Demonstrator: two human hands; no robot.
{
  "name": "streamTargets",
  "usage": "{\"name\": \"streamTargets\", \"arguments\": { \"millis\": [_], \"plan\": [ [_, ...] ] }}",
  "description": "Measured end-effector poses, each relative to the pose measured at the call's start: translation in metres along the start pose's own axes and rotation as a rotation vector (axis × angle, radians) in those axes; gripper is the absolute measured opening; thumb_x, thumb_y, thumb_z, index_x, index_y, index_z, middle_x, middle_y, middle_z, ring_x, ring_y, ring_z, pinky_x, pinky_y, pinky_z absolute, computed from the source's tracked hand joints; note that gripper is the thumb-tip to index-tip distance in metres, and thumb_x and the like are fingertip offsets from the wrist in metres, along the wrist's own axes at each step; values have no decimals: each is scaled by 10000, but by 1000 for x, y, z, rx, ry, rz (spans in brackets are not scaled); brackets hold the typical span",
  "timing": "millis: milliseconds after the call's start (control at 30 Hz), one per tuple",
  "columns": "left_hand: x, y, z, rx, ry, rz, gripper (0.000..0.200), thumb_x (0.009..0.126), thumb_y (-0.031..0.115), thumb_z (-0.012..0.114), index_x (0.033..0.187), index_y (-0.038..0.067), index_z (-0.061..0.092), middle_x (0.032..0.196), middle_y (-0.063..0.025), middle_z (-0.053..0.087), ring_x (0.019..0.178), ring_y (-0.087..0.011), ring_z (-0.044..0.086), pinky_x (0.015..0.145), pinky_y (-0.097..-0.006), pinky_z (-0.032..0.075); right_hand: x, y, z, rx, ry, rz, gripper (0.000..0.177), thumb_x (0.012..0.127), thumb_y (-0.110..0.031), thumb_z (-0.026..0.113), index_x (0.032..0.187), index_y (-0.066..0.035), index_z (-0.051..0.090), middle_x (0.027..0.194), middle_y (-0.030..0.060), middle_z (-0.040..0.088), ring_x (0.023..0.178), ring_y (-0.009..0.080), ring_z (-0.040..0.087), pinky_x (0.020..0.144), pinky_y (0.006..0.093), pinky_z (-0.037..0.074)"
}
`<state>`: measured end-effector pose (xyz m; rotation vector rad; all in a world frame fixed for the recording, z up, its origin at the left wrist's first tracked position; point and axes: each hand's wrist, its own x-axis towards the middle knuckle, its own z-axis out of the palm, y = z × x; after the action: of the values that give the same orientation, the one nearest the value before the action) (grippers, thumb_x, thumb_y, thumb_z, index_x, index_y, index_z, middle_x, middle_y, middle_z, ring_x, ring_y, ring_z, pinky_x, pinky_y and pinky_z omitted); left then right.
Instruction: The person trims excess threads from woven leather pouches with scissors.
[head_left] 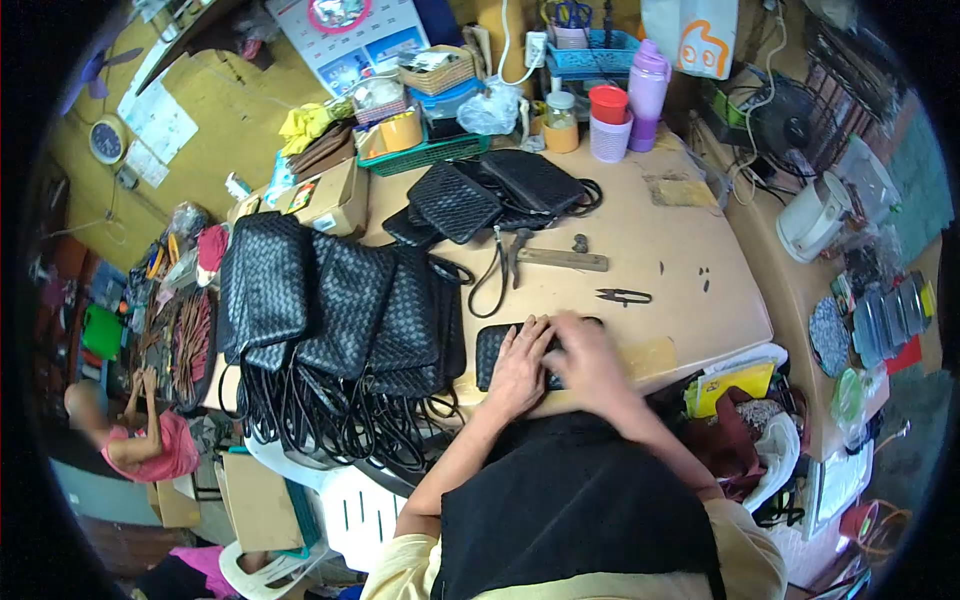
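Head view: left hand (520, 368) fingers spread flat on woven black pouch (490, 355) at near edge of table (650, 230). Right hand (592, 362) blurred over it, can't tell finger state. Likely the smoothing/pressing step. Next move calls for a steady hold; snips (622, 296) lie near.

- One view is taken from head height.
- It is directed forward and down onto the table (660, 250).
- The left hand (518, 368) and right hand (592, 362) are framed close, at lower centre.
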<state>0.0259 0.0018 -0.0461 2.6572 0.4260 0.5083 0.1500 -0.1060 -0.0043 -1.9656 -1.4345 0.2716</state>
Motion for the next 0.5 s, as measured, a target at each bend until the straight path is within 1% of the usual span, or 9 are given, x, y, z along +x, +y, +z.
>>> {"name": "streamTargets", "arguments": {
  "millis": [33, 67, 200, 300, 333, 367, 433, 467, 500],
  "plan": [
    [-1, -6, 20, 142, -108, -13, 581, 818, 167, 515, 1361, 15, 376, 1452, -159, 318, 1363, -326, 265, 1104, -486, 206, -6, 12, 40, -157, -46, -117, 647, 872, -373, 561, 1373, -19, 353, 1400, 224, 367, 1328, 344, 310, 1084, 493, 223],
    [-1, -5, 21, 190, -119, -28, 595, 832, 208, 505, 1381, 29, 358, 1463, -151, 303, 1368, -325, 257, 1103, -495, 196, -14, 13, 51, -188, -165, -106, 716, 892, -435, 498, 1432, -38, 245, 1469, 208, 258, 1386, 323, 193, 1106, 536, 115],
    [1, -1, 14, 339, -140, -113, 620, 871, 272, 494, 1425, 68, 307, 1484, -133, 278, 1368, -328, 254, 1096, -527, 180, -16, 20, 23, -396, -284, -36, 696, 906, -437, 467, 1437, -49, 240, 1487, 198, 222, 1397, 321, 168, 1104, 546, 96],
    [0, -3, 8, 203, -64, -268, 571, 897, 277, 497, 1409, 74, 346, 1488, -124, 277, 1372, -333, 241, 1101, -540, 147, -23, 44, 24, -409, -108, -12, 672, 888, -399, 511, 1414, -46, 288, 1465, 209, 259, 1385, 336, 186, 1109, 519, 115],
    [-1, -7, 11, 212, 43, -222, 548, 878, 236, 537, 1382, 80, 390, 1393, -144, 396, 1301, -330, 342, 1077, -523, 194, -24, 44, 21, -408, 28, 21, 644, 855, -336, 571, 1380, -40, 340, 1408, 215, 335, 1322, 348, 285, 1082, 496, 192],
    [-1, -9, 10, 212, 46, -224, 548, 878, 236, 537, 1382, 80, 390, 1393, -144, 396, 1301, -330, 342, 1077, -523, 194, -21, 42, 19, -409, 27, 18, 644, 855, -336, 571, 1380, -40, 340, 1408, 215, 335, 1322, 348, 285, 1082, 496, 192],
    [6, -8, 5, 110, 107, -328, 486, 836, 188, 591, 1299, 84, 486, 1227, -139, 496, 1156, -312, 454, 1003, -500, 274, -12, 37, 13, -219, 82, 170, 621, 821, -228, 620, 1355, -41, 365, 1298, 210, 412, 1217, 383, 360, 994, 507, 290],
    [10, -10, 5, 174, 202, -303, 394, 805, 158, 624, 1188, 93, 562, 1067, -115, 534, 1039, -291, 497, 928, -455, 318, -6, 34, 7, -238, 95, 244, 488, 817, -202, 626, 1251, -40, 474, 1135, 188, 504, 1096, 360, 452, 899, 479, 358],
    [14, -9, -2, 126, 133, -386, 302, 799, 184, 639, 1085, 93, 611, 1043, -108, 553, 1061, -293, 495, 924, -440, 322, -2, 39, 8, -233, 88, 243, 488, 817, -202, 626, 1251, -40, 474, 1135, 188, 504, 1096, 360, 452, 899, 479, 358]
  ]
}}
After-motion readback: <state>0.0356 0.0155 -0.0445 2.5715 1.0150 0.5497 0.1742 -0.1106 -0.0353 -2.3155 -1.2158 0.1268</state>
